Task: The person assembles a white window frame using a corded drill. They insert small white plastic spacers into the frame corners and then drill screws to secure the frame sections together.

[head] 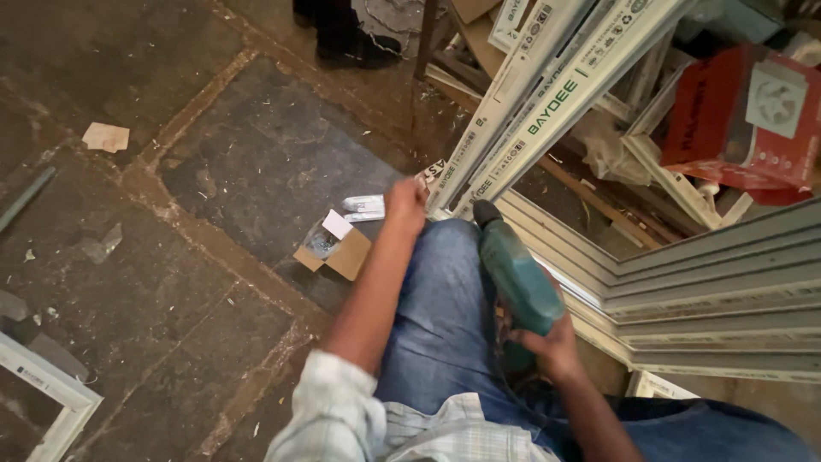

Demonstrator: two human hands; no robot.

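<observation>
step in hand: the green power drill [517, 278] seems about to be set to the foot of the white window profiles [547, 94], where they meet the grey stone floor [248, 162].
doing it well: judged from here, the bit end should sit square to the profile face before the trigger is pressed, and the steadying hand should stay off the bit's line.
right hand [554, 344]: fingers wrapped tight around the drill's grip, nose pointing far and slightly left.
left hand [405, 202]: reaches far past the knee, closed at the near end of the profiles; whether it pinches anything, i cannot tell.
drill against grip: body rises from the right hand over the jeans [445, 308], its tip just beside the profile foot and near the left hand.
nearby: an open cardboard box [335, 246] of small metal parts lies left of the left hand, and a grey frame [727, 282] lies to the right.
</observation>
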